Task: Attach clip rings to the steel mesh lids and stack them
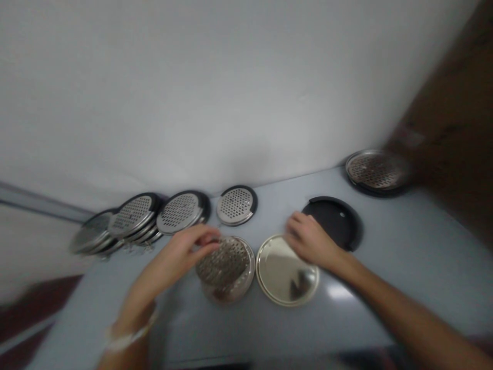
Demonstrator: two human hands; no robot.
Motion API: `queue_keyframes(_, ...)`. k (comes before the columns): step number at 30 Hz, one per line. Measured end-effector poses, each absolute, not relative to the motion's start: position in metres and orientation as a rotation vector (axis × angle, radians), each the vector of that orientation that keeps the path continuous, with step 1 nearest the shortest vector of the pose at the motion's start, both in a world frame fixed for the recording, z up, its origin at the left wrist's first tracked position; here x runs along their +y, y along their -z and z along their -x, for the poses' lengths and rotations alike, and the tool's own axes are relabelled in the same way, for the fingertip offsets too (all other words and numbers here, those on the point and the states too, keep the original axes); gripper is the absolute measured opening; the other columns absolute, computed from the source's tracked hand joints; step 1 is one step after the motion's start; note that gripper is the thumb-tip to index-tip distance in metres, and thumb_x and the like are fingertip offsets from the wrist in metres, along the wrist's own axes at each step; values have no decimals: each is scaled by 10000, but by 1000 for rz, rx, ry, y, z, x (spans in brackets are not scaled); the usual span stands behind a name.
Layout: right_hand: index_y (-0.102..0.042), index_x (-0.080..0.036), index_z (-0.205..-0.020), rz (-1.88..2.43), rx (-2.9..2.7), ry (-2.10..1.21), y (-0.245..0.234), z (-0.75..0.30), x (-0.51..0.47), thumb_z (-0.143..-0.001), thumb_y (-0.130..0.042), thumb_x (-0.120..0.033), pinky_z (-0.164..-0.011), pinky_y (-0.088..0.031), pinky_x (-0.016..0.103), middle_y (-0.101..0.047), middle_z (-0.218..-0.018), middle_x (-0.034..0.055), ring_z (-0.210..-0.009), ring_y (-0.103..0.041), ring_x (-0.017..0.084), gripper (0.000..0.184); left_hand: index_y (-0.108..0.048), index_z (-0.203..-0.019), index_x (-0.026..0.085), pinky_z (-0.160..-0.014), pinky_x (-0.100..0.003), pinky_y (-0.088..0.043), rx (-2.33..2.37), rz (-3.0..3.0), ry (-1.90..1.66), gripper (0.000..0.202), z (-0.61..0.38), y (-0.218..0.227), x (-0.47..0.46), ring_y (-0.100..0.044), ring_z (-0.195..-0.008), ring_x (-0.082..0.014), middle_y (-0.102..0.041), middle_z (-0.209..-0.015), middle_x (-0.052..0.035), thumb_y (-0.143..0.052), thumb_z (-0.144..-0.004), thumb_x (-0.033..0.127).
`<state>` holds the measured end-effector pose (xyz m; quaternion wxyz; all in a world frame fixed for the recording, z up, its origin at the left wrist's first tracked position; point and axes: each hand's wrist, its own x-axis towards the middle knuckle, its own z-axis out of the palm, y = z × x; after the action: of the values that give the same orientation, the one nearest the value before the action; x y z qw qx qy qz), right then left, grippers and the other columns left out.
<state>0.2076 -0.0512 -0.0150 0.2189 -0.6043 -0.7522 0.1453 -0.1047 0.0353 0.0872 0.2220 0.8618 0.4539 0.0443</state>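
- As your left hand [173,264] pinches a holey steel disc [225,262] at 12 o'clock, the grip looks narrow; the disc sits tilted on a round metal tray [234,293], so it could slip off.
- Your right hand [310,241], at 1 o'clock, has a wide grip holding nothing; a bump could push the shiny plate [283,272] into the black lid [333,221].

blurred left hand [173,262], blurred perforated disc [223,262], right forearm [416,308] cut off

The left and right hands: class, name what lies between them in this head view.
In the head view, a perforated metal disc and a plain shiny metal disc lie between the left hand and the right hand.
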Motion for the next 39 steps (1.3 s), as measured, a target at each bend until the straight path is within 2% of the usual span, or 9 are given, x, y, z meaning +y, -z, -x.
queue_keyframes(6,-607,-170,-828,1657,-2071,-417,16,-208,-51,-957,-556,-224,-763,-344,314,-593,-928,57,-851,-555,196,149,-714,-1062,233,-755,-270,-506,1237,-2457,-147,318,111,-103,32,-638,-846,-186,-706,-959,-38,-575,-929,486)
queue_keyframes(12,-611,-170,-817,1647,-2058,-423,16,-208,-50,-957,-561,-227,-761,-350,317,-593,-928,56,-840,-554,194,159,-689,-1028,214,-639,-242,-491,1323,-2555,-353,288,110,-106,10,-612,-813,-183,-646,-877,-37,-559,-949,459)
queue_keyframes(18,-617,-170,-825,1632,-2060,-405,19,-208,-50,-959,-555,-231,-756,-355,315,-593,-923,58,-828,-549,192,159,-668,-1034,226,-765,-264,-514,1104,-2604,-313,155,108,-73,-24,-621,-837,-162,-641,-898,-27,-539,-976,290)
queue_keyframes(22,-624,-169,-840,1637,-2070,-388,19,-209,-51,-964,-552,-242,-761,-353,320,-598,-934,63,-828,-550,195,161,-656,-1015,218,-850,-299,-496,1197,-2686,-521,108,117,-75,-24,-617,-914,-178,-651,-952,-36,-568,-958,247)
queue_keyframes(28,-639,-172,-840,1608,-2076,-438,17,-208,-50,-989,-538,-254,-750,-347,321,-628,-897,57,-801,-564,189,197,-653,-991,214,-721,-262,-496,1350,-2640,-780,86,103,-101,-16,-602,-769,-148,-689,-987,-21,-600,-935,253)
queue_keyframes(34,-621,-181,-882,1564,-1828,-535,16,-208,-48,-1000,-476,-210,-765,-394,308,-662,-876,49,-816,-593,188,189,-689,-928,211,-715,-242,-491,1105,-2338,-660,88,42,-103,-19,-621,-740,-134,-716,-875,2,-621,-921,266)
queue_keyframes(39,-600,-191,-826,1583,-1603,-483,16,-212,-46,-980,-447,-203,-726,-418,302,-661,-837,55,-786,-601,199,217,-705,-927,182,-700,-236,-489,962,-2006,-396,116,-6,-71,-6,-636,-751,-138,-721,-825,-6,-597,-898,213)
